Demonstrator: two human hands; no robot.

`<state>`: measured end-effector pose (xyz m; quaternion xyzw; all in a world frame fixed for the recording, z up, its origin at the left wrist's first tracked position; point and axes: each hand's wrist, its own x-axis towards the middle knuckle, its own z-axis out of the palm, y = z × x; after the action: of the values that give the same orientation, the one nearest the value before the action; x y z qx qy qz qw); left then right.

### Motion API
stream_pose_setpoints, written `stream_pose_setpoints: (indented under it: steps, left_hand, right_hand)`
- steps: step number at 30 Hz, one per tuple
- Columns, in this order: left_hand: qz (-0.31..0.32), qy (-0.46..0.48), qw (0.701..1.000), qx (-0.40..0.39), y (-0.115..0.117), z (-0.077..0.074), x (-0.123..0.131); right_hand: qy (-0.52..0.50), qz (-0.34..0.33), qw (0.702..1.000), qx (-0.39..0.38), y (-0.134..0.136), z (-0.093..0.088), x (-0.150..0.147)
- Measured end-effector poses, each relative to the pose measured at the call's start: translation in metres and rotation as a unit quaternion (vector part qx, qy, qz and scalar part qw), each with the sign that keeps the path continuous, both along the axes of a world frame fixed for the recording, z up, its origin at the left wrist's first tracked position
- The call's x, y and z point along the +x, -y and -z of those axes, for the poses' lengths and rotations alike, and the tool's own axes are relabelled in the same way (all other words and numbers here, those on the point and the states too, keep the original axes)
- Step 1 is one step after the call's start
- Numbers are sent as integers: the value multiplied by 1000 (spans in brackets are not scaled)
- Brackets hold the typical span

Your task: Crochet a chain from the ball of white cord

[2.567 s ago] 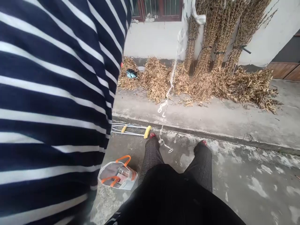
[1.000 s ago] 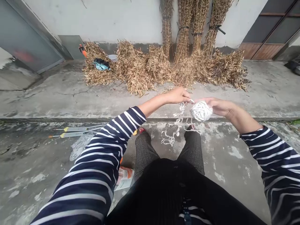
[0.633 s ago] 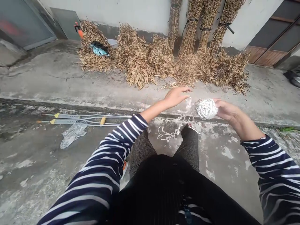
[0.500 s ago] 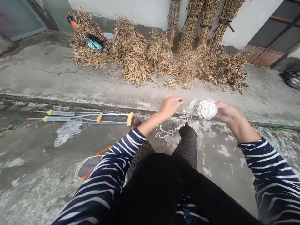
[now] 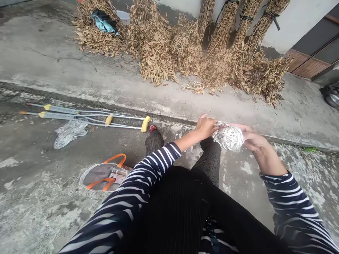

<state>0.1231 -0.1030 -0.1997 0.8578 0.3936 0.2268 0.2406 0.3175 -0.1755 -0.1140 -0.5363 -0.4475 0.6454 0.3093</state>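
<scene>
Crutches [image 5: 59,114] with yellow ends are laid side by side on the ground along the foot of a concrete ledge [image 5: 106,79], and a crumpled clear plastic bag [image 5: 70,134] is spread just beside them. Nearer the body, an open tote [image 5: 90,174] with orange handles is set down, its right side covered by the striped left sleeve [image 5: 135,194]. On the ledge, heaps of dry plants [image 5: 157,58] are piled by the wall, tied bundles of stalks [image 5: 224,30] are stood upright, and a blue and black cloth [image 5: 104,23] and a pale basin [image 5: 123,17] are seen among the heaps. A ball of white cord [image 5: 230,138] is held in the air before the right trouser leg [image 5: 208,165]. No clear long axis is shown by its round shape, but its loose strands are gathered on the left, towards the left hand [image 5: 206,127]. The fingers of that hand are bent and laid at the strands; whether they are gripped cannot be told. The right side of the ball is cupped by the half-curled right hand [image 5: 253,138]. A small loop of cord [image 5: 178,136] is glimpsed past the left forearm
</scene>
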Motion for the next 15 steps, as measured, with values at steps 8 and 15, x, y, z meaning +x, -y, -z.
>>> stream_pose_setpoints:
  steps: [8, 15]
  left_hand:
    - [-68, 37, 981, -176, -32, 18, -44]
    - [-243, 132, 939, -206, -83, 42, -137]
  right_hand:
    - [16, 76, 997, 8, 9, 12, 47]
    - [35, 319, 946, 54, 24, -13, 94]
